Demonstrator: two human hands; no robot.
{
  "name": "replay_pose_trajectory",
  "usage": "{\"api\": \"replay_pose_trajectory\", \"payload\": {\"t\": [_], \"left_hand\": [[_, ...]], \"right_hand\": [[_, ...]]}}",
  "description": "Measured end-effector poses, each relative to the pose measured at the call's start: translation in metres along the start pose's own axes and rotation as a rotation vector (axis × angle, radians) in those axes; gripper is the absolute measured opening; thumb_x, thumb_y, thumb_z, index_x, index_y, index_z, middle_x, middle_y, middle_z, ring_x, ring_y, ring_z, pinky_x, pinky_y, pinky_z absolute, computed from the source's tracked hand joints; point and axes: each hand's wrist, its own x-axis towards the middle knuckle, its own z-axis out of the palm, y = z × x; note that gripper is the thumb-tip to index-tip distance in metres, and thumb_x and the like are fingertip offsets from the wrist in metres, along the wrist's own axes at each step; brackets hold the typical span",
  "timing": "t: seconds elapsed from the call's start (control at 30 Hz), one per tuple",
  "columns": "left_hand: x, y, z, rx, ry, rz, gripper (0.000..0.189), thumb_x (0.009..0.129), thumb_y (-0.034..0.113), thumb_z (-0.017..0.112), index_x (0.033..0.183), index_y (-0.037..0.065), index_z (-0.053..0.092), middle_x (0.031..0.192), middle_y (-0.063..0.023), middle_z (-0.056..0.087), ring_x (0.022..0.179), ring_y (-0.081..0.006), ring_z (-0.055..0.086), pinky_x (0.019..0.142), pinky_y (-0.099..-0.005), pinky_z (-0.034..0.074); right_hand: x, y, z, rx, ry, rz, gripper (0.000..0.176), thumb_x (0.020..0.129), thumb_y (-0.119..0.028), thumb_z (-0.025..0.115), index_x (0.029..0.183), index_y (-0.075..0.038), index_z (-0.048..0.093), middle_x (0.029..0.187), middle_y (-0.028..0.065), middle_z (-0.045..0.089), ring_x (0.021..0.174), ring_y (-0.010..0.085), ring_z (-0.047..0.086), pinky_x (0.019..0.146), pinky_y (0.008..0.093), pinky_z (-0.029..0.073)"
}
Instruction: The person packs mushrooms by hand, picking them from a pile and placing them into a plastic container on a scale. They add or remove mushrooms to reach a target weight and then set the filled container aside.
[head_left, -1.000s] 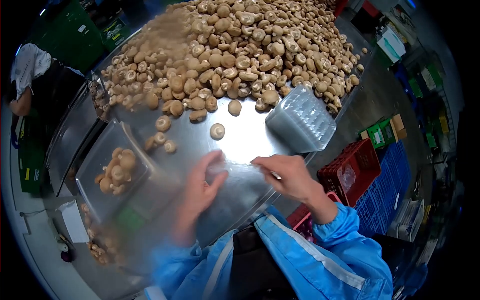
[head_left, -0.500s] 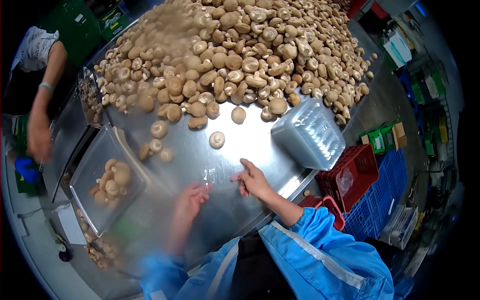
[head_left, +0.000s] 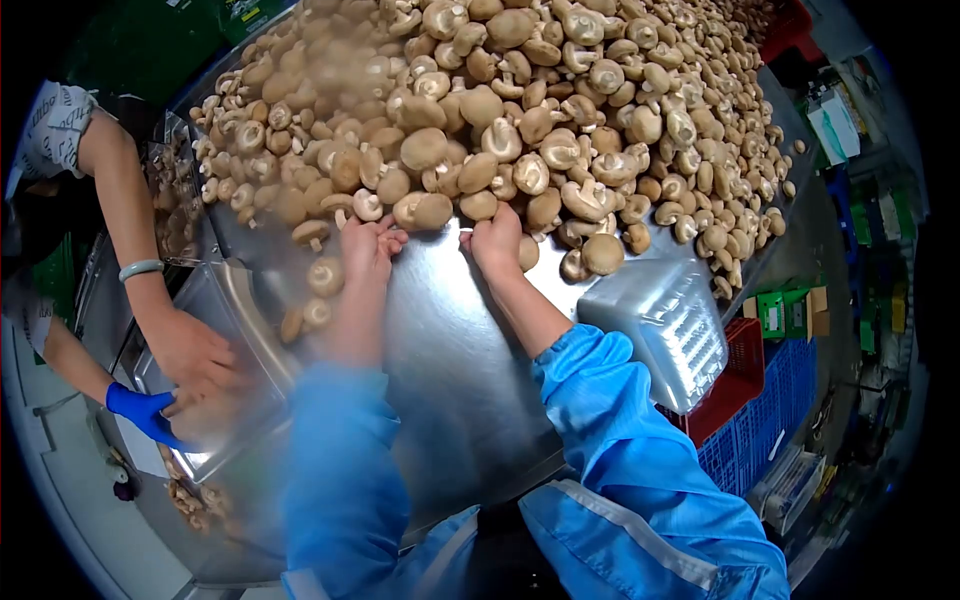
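Note:
A large heap of brown-capped shiitake mushrooms lies on the metal table. Both my hands are at its near edge. My left hand has its fingers curled together against a pale mushroom; another brown cap sits just right of its fingertips. My right hand is closed like a fist, and what its fingers hold is hidden. One mushroom touches the top of it, and another lies against its right side.
A stack of clear plastic trays stands at the table's right edge, above a red crate and blue crates. At left, a co-worker's bare hand and blue-gloved hand work over a clear tray.
My hands have moved forward from the bare metal to the heap's edge, and the fingers have closed. The lone mushroom in front is gone from its spot. The co-worker's hands have come over the tray.

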Motion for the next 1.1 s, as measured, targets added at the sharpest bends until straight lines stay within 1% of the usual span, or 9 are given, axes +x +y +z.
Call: {"api": "replay_pose_trajectory", "payload": {"t": [0.07,0.2,0.23,0.33,0.37,0.6,0.8,1.03,1.1], "left_hand": [[-0.004,-0.004,-0.003,0.022,-0.010,0.022,0.043,0.085,-0.008,0.034,0.126,-0.002,0.039,0.110,-0.0273,0.057,0.048,-0.0287,0.059,0.034,-0.0296,0.042],[-0.031,-0.013,-0.011,0.038,-0.001,0.064,0.043,0.086,-0.007,0.033,0.127,0.003,0.038,0.110,-0.0218,0.056,0.045,-0.0294,0.058,0.032,-0.0304,0.040],[-0.039,-0.015,-0.013,0.019,-0.001,0.069,0.043,0.086,-0.007,0.032,0.127,0.003,0.038,0.110,-0.0218,0.056,0.045,-0.0295,0.058,0.032,-0.0302,0.040],[-0.067,-0.018,-0.021,-0.044,-0.012,0.091,0.045,0.085,-0.008,0.031,0.128,0.004,0.036,0.110,-0.0216,0.057,0.045,-0.0291,0.057,0.031,-0.0296,0.039],[-0.078,-0.018,-0.023,-0.050,-0.006,0.090,0.045,0.085,-0.008,0.031,0.128,0.004,0.037,0.110,-0.0216,0.057,0.045,-0.0288,0.057,0.031,-0.0295,0.039],[-0.161,-0.010,-0.054,0.040,0.010,0.166,0.044,0.085,-0.008,0.042,0.128,0.002,0.039,0.108,-0.0185,0.060,0.049,-0.0243,0.059,0.034,-0.0272,0.041],[-0.234,0.043,-0.101,0.158,0.036,0.280,0.044,0.084,-0.009,0.050,0.127,-0.004,0.042,0.103,-0.0179,0.062,0.048,-0.0183,0.060,0.033,-0.0223,0.043],[-0.279,0.101,-0.192,0.258,0.129,0.317,0.029,0.080,-0.008,0.052,0.108,-0.004,0.060,0.072,-0.0055,0.060,0.039,-0.0079,0.049,0.031,-0.0187,0.035],[-0.278,0.109,-0.227,0.320,0.184,0.290,0.027,0.080,-0.008,0.053,0.105,-0.004,0.061,0.069,-0.0040,0.060,0.039,-0.0072,0.048,0.031,-0.0188,0.034]], "right_hand": [[0.000,0.006,0.000,0.041,0.007,-0.024,0.018,0.085,0.011,0.038,0.094,0.006,0.053,0.063,0.0119,0.058,0.048,0.0185,0.060,0.042,0.0331,0.046],[-0.024,0.000,-0.013,0.106,-0.132,-0.103,0.015,0.096,0.001,0.039,0.104,0.002,0.051,0.067,0.0104,0.058,0.046,0.0129,0.052,0.043,0.0271,0.043],[-0.032,0.001,-0.017,0.117,-0.178,-0.067,0.025,0.098,-0.003,0.038,0.120,0.000,0.049,0.072,0.0088,0.058,0.051,0.0110,0.051,0.047,0.0242,0.043],[-0.060,0.003,-0.027,0.295,-0.216,-0.090,0.041,0.097,-0.005,0.038,0.138,-0.004,0.042,0.074,0.0061,0.058,0.060,0.0113,0.054,0.054,0.0228,0.045],[-0.068,0.002,-0.034,0.295,-0.289,-0.042,0.053,0.095,-0.004,0.037,0.147,-0.007,0.032,0.082,0.0073,0.059,0.069,0.0124,0.056,0.061,0.0244,0.047],[-0.139,-0.012,-0.051,0.298,-0.360,0.017,0.057,0.091,-0.003,0.037,0.148,-0.003,0.030,0.081,0.0087,0.058,0.069,0.0130,0.055,0.066,0.0259,0.048],[-0.186,-0.034,-0.025,0.282,-0.510,-0.039,0.057,0.091,-0.001,0.037,0.147,-0.002,0.030,0.083,0.0106,0.059,0.070,0.0133,0.059,0.066,0.0262,0.050],[-0.236,-0.031,0.050,0.121,-0.714,-0.059,0.053,0.095,-0.004,0.041,0.147,-0.003,0.031,0.097,0.0109,0.059,0.075,0.0144,0.061,0.071,0.0276,0.052],[-0.245,-0.026,0.075,-0.029,-0.712,-0.189,0.054,0.094,-0.005,0.043,0.146,-0.002,0.031,0.107,0.0128,0.057,0.082,0.0157,0.061,0.072,0.0277,0.053]]}}
